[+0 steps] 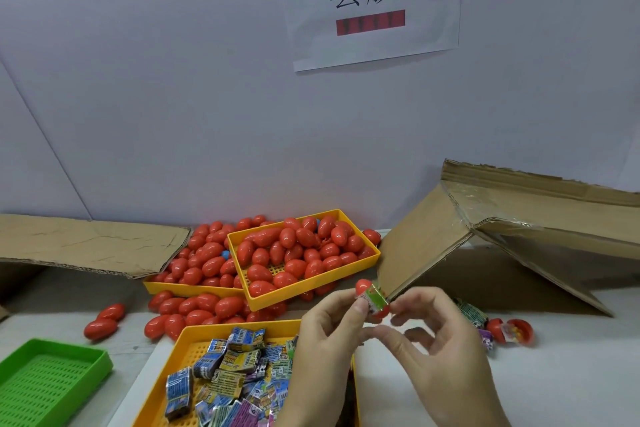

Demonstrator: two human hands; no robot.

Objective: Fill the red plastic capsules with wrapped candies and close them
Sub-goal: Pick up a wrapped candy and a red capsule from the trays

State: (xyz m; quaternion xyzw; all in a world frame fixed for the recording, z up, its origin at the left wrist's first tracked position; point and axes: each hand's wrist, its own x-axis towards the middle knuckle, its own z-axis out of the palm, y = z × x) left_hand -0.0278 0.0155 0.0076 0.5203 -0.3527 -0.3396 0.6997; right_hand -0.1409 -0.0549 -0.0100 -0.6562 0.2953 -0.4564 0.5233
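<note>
Above the desk (554, 374), the left hand (332, 333) pinches an open red capsule (363, 286) while the right hand (436, 333) pinches a green wrapped candy (377, 298) at its mouth. Below lies a yellow tray (194, 350) of wrapped candies (228, 367); behind, closed red capsules (294, 253) fill two yellow trays (346, 274).

bare tabletop (554, 374) right; cardboard flap (433, 253) blocks behind.

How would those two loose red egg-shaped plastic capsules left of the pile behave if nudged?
The two loose red egg-shaped plastic capsules would probably roll or wobble, being rounded and smooth. Likely light, looking like thin hollow shells. Glossy surfaces suggest slippery.
</note>
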